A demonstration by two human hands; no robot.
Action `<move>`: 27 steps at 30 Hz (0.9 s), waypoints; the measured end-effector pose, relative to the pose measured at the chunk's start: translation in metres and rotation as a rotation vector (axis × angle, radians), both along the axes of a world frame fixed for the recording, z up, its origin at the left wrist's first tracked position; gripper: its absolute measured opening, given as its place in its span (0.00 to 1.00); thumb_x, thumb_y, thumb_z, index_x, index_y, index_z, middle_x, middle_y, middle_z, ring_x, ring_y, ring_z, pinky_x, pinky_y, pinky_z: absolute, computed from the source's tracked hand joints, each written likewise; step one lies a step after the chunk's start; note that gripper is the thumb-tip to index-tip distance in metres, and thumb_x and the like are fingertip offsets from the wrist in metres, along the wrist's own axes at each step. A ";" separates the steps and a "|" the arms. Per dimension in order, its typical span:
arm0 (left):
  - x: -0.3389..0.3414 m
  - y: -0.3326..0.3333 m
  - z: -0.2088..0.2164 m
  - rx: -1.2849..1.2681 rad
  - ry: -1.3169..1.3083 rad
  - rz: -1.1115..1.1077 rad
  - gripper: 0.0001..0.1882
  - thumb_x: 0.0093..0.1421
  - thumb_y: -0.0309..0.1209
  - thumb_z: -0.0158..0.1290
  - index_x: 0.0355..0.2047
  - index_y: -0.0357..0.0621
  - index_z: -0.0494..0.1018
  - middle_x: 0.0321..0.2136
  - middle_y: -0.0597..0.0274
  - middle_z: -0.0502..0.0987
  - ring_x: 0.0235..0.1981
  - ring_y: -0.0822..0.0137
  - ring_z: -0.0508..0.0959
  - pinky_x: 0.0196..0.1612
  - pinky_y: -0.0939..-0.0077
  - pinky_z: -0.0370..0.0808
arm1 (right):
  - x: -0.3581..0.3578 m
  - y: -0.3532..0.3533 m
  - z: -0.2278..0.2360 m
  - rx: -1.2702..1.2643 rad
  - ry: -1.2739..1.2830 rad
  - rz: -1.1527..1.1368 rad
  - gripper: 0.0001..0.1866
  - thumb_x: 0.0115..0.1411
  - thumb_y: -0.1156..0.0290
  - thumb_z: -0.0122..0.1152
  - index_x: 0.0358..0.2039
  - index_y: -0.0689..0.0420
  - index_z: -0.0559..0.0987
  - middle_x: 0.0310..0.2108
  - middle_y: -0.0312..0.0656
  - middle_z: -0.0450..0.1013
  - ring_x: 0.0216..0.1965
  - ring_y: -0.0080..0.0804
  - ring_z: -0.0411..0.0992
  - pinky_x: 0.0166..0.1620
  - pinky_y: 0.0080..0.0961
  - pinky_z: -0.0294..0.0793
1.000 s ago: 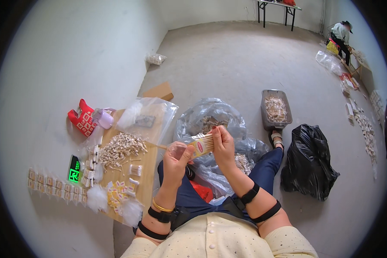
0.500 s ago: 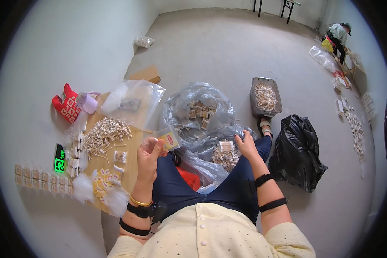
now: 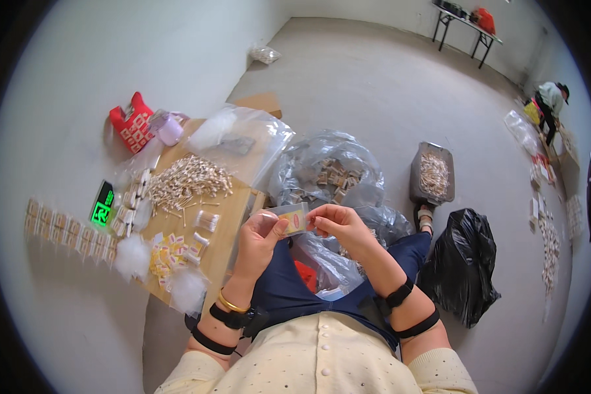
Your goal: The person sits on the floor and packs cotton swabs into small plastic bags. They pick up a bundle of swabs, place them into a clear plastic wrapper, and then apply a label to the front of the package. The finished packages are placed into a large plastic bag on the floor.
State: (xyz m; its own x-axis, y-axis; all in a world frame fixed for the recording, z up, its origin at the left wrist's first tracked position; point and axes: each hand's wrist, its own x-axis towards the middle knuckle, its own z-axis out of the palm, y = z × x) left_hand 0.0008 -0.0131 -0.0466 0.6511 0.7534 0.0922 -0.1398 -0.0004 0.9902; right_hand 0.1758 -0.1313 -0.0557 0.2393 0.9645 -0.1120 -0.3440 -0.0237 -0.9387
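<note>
A small clear plastic bag (image 3: 301, 209) with a yellow printed card (image 3: 291, 221) inside is held above my lap. My left hand (image 3: 259, 240) grips it, thumb in front. From the other side my right hand (image 3: 340, 226) has its fingers pinched together at the bag's edge. Below lies a big clear plastic bag (image 3: 325, 253) with cotton swabs, mostly hidden behind my right forearm. On the wooden table (image 3: 220, 236) at my left are a heap of loose cotton swabs (image 3: 189, 182), several yellow-and-white cards (image 3: 169, 255) and a swab bundle (image 3: 207, 220).
An open clear bag (image 3: 289, 167) holding small packs stands ahead. To the right are a grey bin (image 3: 417, 180) of swabs and a black plastic bag (image 3: 463, 269). Left lie a red bag (image 3: 132, 128) and a purple bottle (image 3: 169, 129). Another person (image 3: 550, 102) works far right.
My right hand has moved left from above my thigh to the small bag, and its fingers have closed at the edge. The left hand still holds the bag. The view has shifted.
</note>
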 end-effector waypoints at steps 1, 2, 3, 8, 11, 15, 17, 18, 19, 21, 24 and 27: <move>-0.005 0.002 -0.001 0.045 0.026 0.039 0.09 0.59 0.30 0.61 0.29 0.40 0.71 0.25 0.68 0.76 0.26 0.78 0.77 0.31 0.82 0.76 | -0.004 0.005 -0.001 -0.008 0.019 0.036 0.10 0.64 0.71 0.56 0.42 0.61 0.80 0.34 0.34 0.77 0.34 0.15 0.70 0.38 0.16 0.69; -0.012 0.006 -0.004 0.136 0.065 0.067 0.09 0.60 0.29 0.60 0.29 0.40 0.71 0.24 0.68 0.75 0.26 0.78 0.76 0.31 0.82 0.75 | -0.009 0.011 -0.002 -0.019 -0.005 0.048 0.10 0.64 0.71 0.56 0.42 0.61 0.80 0.34 0.33 0.77 0.34 0.16 0.70 0.38 0.16 0.69; -0.017 0.009 -0.006 0.223 0.104 0.091 0.09 0.60 0.29 0.60 0.29 0.39 0.72 0.24 0.68 0.75 0.25 0.78 0.76 0.30 0.82 0.74 | -0.012 0.016 -0.003 -0.033 -0.030 0.057 0.10 0.64 0.71 0.56 0.42 0.61 0.80 0.34 0.33 0.77 0.34 0.16 0.70 0.38 0.16 0.68; -0.041 0.014 0.003 0.462 0.258 0.179 0.08 0.59 0.27 0.60 0.30 0.37 0.73 0.22 0.67 0.75 0.24 0.78 0.74 0.29 0.83 0.71 | -0.030 0.047 -0.006 -0.047 -0.123 0.023 0.10 0.63 0.72 0.58 0.43 0.61 0.79 0.34 0.33 0.77 0.34 0.17 0.71 0.39 0.16 0.69; -0.058 0.022 -0.007 0.427 0.213 0.257 0.08 0.59 0.27 0.60 0.30 0.37 0.73 0.22 0.66 0.75 0.24 0.78 0.74 0.29 0.82 0.71 | -0.045 0.066 -0.004 -0.029 -0.096 0.071 0.10 0.62 0.74 0.59 0.44 0.62 0.79 0.34 0.34 0.77 0.35 0.18 0.72 0.40 0.17 0.70; -0.081 0.033 -0.019 0.341 0.208 0.321 0.09 0.59 0.28 0.61 0.30 0.37 0.73 0.22 0.66 0.75 0.24 0.79 0.74 0.29 0.81 0.71 | -0.065 0.087 -0.004 -0.046 -0.116 0.132 0.11 0.61 0.76 0.60 0.44 0.63 0.78 0.35 0.36 0.77 0.37 0.19 0.73 0.41 0.16 0.70; -0.096 0.038 -0.023 0.295 0.204 0.372 0.10 0.59 0.29 0.61 0.30 0.37 0.72 0.22 0.66 0.76 0.24 0.79 0.73 0.29 0.81 0.72 | -0.076 0.100 -0.009 -0.050 -0.138 0.183 0.09 0.61 0.76 0.61 0.41 0.64 0.78 0.34 0.35 0.77 0.35 0.17 0.72 0.39 0.15 0.70; -0.103 0.039 -0.024 0.269 0.215 0.388 0.10 0.59 0.29 0.61 0.29 0.37 0.72 0.22 0.66 0.76 0.24 0.79 0.73 0.29 0.81 0.72 | -0.083 0.108 -0.013 -0.062 -0.162 0.208 0.08 0.61 0.76 0.61 0.40 0.64 0.78 0.33 0.35 0.76 0.35 0.17 0.71 0.39 0.15 0.69; -0.112 0.041 -0.026 0.245 0.230 0.404 0.10 0.59 0.29 0.61 0.29 0.37 0.72 0.23 0.66 0.76 0.25 0.79 0.73 0.29 0.81 0.71 | -0.090 0.116 -0.016 -0.071 -0.182 0.234 0.07 0.61 0.75 0.61 0.38 0.64 0.78 0.32 0.34 0.76 0.34 0.16 0.71 0.38 0.15 0.69; -0.130 0.044 -0.030 0.296 0.282 0.463 0.09 0.60 0.30 0.60 0.30 0.39 0.73 0.24 0.67 0.77 0.26 0.79 0.74 0.29 0.82 0.72 | -0.110 0.131 -0.017 -0.075 -0.217 0.254 0.05 0.60 0.75 0.61 0.34 0.63 0.78 0.29 0.31 0.74 0.31 0.15 0.69 0.35 0.15 0.68; -0.165 0.050 -0.061 0.016 0.114 0.549 0.08 0.59 0.29 0.60 0.31 0.42 0.72 0.26 0.65 0.79 0.26 0.78 0.77 0.29 0.81 0.73 | -0.127 0.156 -0.036 -0.091 -0.414 0.274 0.05 0.60 0.74 0.60 0.34 0.63 0.78 0.27 0.31 0.74 0.29 0.15 0.68 0.34 0.15 0.67; -0.216 0.057 -0.065 -0.176 0.108 0.724 0.09 0.59 0.33 0.61 0.32 0.40 0.75 0.24 0.65 0.80 0.25 0.76 0.78 0.31 0.80 0.75 | -0.142 0.184 -0.050 -0.188 -0.376 0.195 0.08 0.60 0.72 0.58 0.33 0.64 0.79 0.25 0.32 0.73 0.26 0.16 0.68 0.31 0.16 0.66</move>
State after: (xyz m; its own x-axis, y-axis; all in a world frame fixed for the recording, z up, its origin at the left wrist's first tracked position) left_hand -0.2157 0.0442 -0.1114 -0.0143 0.9943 -0.1053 -0.0664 0.1041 0.9923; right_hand 0.0339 0.0528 -0.1055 0.1132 0.9668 -0.2291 0.0467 -0.2355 -0.9708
